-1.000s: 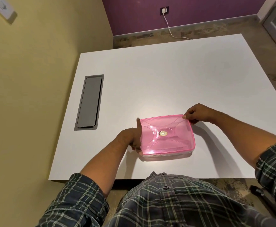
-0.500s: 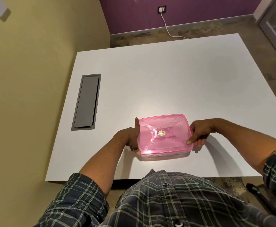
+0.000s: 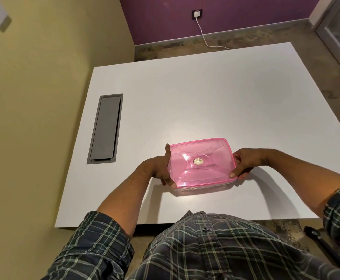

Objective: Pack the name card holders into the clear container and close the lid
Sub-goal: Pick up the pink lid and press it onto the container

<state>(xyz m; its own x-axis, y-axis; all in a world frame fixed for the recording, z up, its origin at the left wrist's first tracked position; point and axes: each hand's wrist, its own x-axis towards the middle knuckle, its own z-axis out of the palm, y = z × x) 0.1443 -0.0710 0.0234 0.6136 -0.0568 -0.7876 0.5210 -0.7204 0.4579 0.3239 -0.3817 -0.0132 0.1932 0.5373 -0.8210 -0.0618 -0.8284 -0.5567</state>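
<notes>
A clear container (image 3: 203, 187) with a pink translucent lid (image 3: 202, 161) sits on the white table (image 3: 205, 98) near its front edge. The lid lies flat over the container. My left hand (image 3: 157, 168) grips the container's left side, thumb pointing up along the lid's edge. My right hand (image 3: 243, 163) grips the right side, thumb on the lid's near right corner. No name card holders are visible; the pink lid hides what is inside.
A grey cable hatch (image 3: 105, 129) is set into the table at the left. A yellow wall runs close along the table's left side. A wall socket (image 3: 197, 14) with a white cable is on the far purple wall.
My right hand slid from the lid's far right corner down to the right side and near corner. The left hand kept its hold on the left side.
</notes>
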